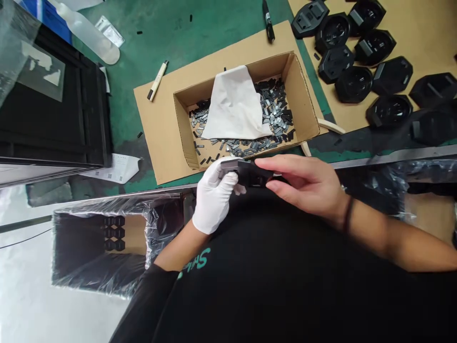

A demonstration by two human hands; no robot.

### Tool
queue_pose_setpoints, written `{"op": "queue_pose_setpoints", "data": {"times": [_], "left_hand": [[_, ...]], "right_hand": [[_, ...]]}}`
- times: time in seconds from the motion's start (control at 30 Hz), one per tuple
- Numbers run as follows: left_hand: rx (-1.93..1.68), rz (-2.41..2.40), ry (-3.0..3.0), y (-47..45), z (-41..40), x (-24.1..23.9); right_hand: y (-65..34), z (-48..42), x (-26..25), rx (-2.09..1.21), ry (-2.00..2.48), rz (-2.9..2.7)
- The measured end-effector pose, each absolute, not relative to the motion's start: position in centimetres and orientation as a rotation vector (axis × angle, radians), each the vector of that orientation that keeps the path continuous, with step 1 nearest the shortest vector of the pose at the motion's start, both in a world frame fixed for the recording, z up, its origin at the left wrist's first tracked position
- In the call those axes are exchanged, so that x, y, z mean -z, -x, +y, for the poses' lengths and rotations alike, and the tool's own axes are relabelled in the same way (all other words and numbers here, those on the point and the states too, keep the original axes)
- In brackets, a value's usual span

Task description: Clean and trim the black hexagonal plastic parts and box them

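Clock positions were taken from the black part (250, 172) held in the hands. The work surface was a green tabletop (171, 43), scuffed and dotted with small dark scraps. At 12 o'clock, an open carton (302, 102) rested on a cardboard sheet (153, 119); it contained many small dark strips (278, 114), partly covered by a white cloth (233, 102). A black marker (268, 21) lay beyond the carton, also near 12 o'clock, and a utility knife (157, 81) lay between 10 and 11 o'clock. A translucent bottle (94, 38) lay at 10 o'clock, near a large black crate (43, 124). Between 1 and 2 o'clock, black angular housings (392, 75) were grouped on a second cardboard sheet (421, 28). At 8 o'clock, a plastic-lined box (78, 238) stood below table level. The black part was located just off the near table edge, in front of the torso. It was angular, with a greyish sheen on its 9 o'clock end and a recess in its near side; finer detail was hidden. The white-gloved left hand (213, 197) was closed around the 9 o'clock end. The bare right hand (310, 186) gripped the 3 o'clock end between thumb and fingers.
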State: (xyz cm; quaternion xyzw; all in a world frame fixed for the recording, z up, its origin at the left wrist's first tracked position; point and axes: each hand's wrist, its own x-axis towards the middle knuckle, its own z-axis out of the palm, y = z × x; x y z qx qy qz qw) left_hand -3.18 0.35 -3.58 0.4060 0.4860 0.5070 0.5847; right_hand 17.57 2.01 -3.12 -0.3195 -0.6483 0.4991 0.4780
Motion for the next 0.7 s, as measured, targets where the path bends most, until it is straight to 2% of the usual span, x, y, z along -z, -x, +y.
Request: {"op": "queue_pose_setpoints", "data": {"times": [0.13,0.4,0.53,0.7], "left_hand": [[-1.168,1.174,-0.975,3.3,0.4,3.2],[-1.111,1.094,-0.779,3.0,0.0,2.5],[-1.105,0.992,-0.686,3.0,0.3,2.3],[-1.101,0.984,-0.647,2.9,0.5,2.4]], "right_hand": [[-17.4,2.1,2.4,-1.219,0.715,-1.641],[-17.0,2.5,2.6,-1.672,1.036,-1.087],[-16.9,3.1,3.3,-1.865,1.029,-0.821],[-16.3,3.5,3.3,-1.933,0.961,-0.605]]}}
